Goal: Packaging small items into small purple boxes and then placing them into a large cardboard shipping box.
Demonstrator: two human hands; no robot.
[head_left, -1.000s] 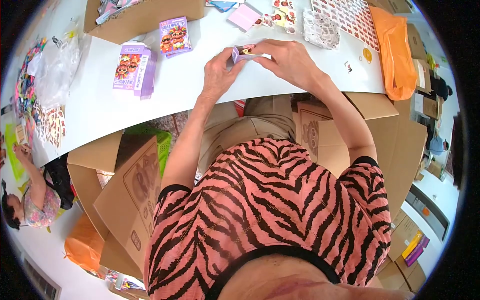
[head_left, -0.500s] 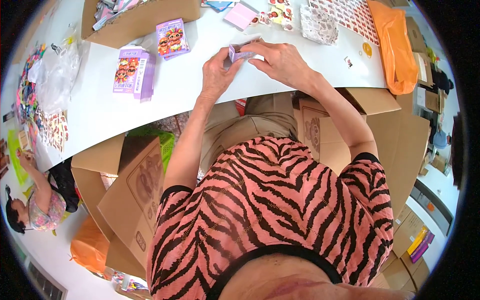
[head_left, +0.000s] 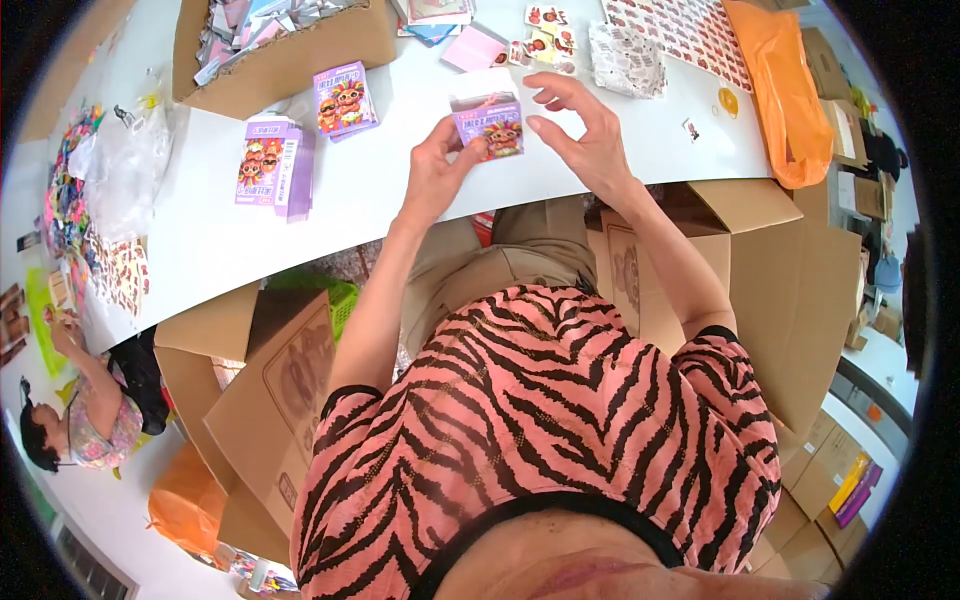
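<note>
My left hand (head_left: 443,168) grips a small purple printed card box (head_left: 503,135) by its left side, thumb across the front. The box has a cartoon picture on its face, and its top flap looks raised at the far end. Just right of it, my right hand (head_left: 590,140) hovers with fingers and thumb apart, holding nothing. To the left lies a stack of matching flat purple cartons (head_left: 262,170). A second, smaller purple stack (head_left: 342,100) sits behind it, closer to the box in my hand.
An open cardboard box (head_left: 300,62) of cards stands at the back left. Farther right are a pink card (head_left: 474,48), stickers (head_left: 548,40), a clear packet (head_left: 627,62), a sticker sheet (head_left: 690,35) and an orange bag (head_left: 785,95). Cartons flank my legs. Another person (head_left: 95,420) works at far left.
My right hand has let go of the box and drawn away to the right, fingers spreading. The box has turned in my left hand so its printed face shows.
</note>
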